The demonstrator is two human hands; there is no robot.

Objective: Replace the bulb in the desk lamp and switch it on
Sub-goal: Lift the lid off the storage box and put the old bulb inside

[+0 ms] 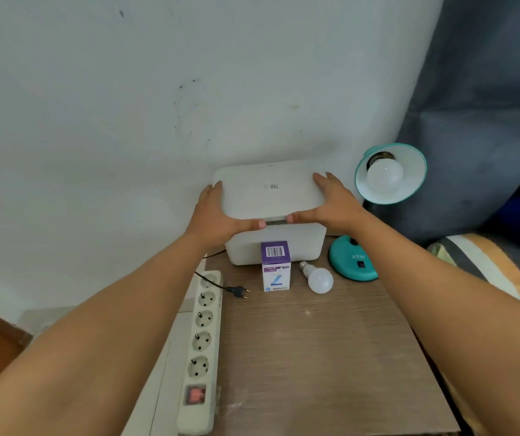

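While both hands, left (217,212) and right (334,202), grip the white box lid (268,190), spare bulb (320,280) beside lamp base (351,259).

On the teal lamp base (353,259) at my right I read the raised letters "ATN", just above its small black switch. The bulb box (276,266) standing before me on the desk (315,357) carries a black barcode on its purple top; its digits are too small to read. Low on its white front is a blue brand word, upside down, which I cannot make out. The white box lid (271,191) bears a small dark printed mark, unreadable.
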